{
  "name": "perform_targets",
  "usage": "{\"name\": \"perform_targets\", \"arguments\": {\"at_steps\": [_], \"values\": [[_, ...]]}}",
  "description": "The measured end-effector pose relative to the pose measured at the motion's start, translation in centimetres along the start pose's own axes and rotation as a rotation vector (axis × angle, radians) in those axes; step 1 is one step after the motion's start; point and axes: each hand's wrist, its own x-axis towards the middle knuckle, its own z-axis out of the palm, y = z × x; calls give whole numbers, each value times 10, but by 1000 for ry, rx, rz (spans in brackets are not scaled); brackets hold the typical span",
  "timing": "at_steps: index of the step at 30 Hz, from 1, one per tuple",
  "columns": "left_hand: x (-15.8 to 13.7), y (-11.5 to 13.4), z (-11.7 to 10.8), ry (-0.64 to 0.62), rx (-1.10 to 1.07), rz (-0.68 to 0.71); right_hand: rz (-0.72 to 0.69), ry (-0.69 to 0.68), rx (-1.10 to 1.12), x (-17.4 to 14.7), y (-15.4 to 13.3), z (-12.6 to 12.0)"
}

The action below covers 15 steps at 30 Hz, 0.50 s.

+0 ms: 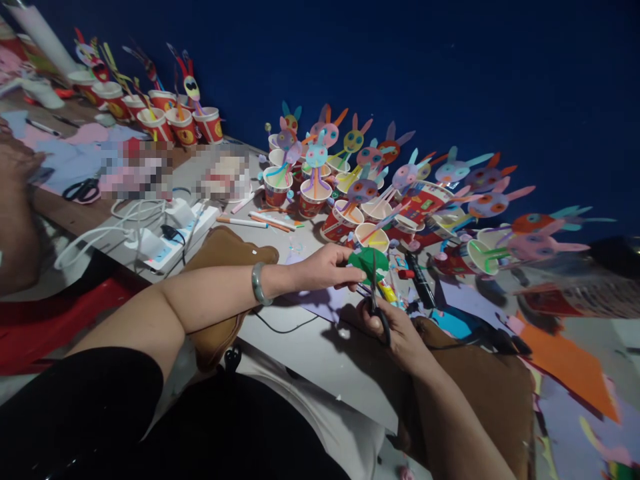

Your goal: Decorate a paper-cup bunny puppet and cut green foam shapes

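Observation:
Pinched in the fingers of my left hand (pixel 327 268) is a small piece of green paper (pixel 367 263) with a rounded outline. My right hand (pixel 393 327) grips a pair of dark-handled scissors (pixel 373 293), fingers round the handles. The scissor blades point up and lie against the green paper; whether they are closed on it I cannot tell. Both hands are above the grey table (pixel 300 333), close together. Under my left hand lies a sheet of lilac paper (pixel 320 303). A black marker (pixel 420 280) lies just beyond my right hand.
Red paper cups (pixel 315 203) with paper rabbit heads stand in rows behind my hands. More cups (pixel 207 127) are at the back left. A power strip (pixel 180 243) with white cables sits left. Orange paper (pixel 570 363) lies right. Another person's hand (pixel 17 157) shows at the left edge.

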Motion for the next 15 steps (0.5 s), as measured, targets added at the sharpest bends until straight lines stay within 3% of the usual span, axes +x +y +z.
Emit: {"name": "perform_targets", "arguments": {"at_steps": [15], "values": [[0, 2, -3, -8, 52, 19, -8, -3, -8, 0, -1, -1]]}}
